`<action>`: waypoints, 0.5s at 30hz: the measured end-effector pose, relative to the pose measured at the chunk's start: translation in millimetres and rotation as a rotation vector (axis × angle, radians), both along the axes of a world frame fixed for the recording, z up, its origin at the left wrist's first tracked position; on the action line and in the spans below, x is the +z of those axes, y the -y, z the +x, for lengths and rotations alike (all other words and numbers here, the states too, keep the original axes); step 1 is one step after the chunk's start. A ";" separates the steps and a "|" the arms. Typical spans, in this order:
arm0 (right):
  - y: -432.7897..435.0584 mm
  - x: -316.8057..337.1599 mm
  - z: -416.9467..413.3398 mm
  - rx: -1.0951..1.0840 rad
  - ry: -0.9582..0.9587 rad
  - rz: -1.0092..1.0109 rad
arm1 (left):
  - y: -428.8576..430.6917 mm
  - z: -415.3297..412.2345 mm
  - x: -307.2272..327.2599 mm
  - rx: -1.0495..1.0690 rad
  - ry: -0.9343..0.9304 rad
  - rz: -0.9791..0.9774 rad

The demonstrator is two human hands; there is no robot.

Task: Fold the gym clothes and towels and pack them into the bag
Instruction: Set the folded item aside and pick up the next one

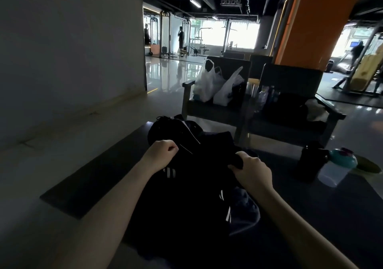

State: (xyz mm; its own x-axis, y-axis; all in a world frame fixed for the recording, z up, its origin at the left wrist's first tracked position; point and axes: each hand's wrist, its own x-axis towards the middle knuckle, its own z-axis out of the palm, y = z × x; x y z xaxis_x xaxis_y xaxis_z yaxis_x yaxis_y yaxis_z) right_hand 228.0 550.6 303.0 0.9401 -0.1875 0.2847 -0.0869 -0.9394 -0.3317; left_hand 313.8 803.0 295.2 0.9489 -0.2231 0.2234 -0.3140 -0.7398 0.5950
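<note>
A black garment [186,202] with white stripes hangs in front of me over a dark mat [93,177]. My left hand [162,154] pinches its upper left edge in a closed fist. My right hand [251,170] grips a bunched fold of the same garment at the upper right. Behind the garment stands a black bag [172,130] with white trim, partly hidden by the cloth. A grey-blue piece of cloth [244,208] lies under the garment at the right. The scene is dim and fabric details are hard to read.
A black bottle [310,161] and a clear shaker with a teal lid [336,169] stand on the mat at right. Two dark armchairs [217,111] sit beyond, holding white plastic bags [209,84] and a dark bag [286,107]. A grey wall [70,51] runs along the left.
</note>
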 end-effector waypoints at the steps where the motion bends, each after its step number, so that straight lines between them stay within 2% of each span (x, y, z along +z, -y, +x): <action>1: 0.2 -0.6 8.1 0.009 0.006 0.004 | 0.9 9.5 -0.3 0.018 0.009 0.003; 12: -3.7 -6.8 109.0 0.167 0.082 -0.089 | 7.5 143.4 -7.8 0.147 0.192 0.062; 15: -7.3 -15.7 135.7 0.190 0.074 -0.086 | 13.8 178.1 -16.9 0.119 0.223 0.157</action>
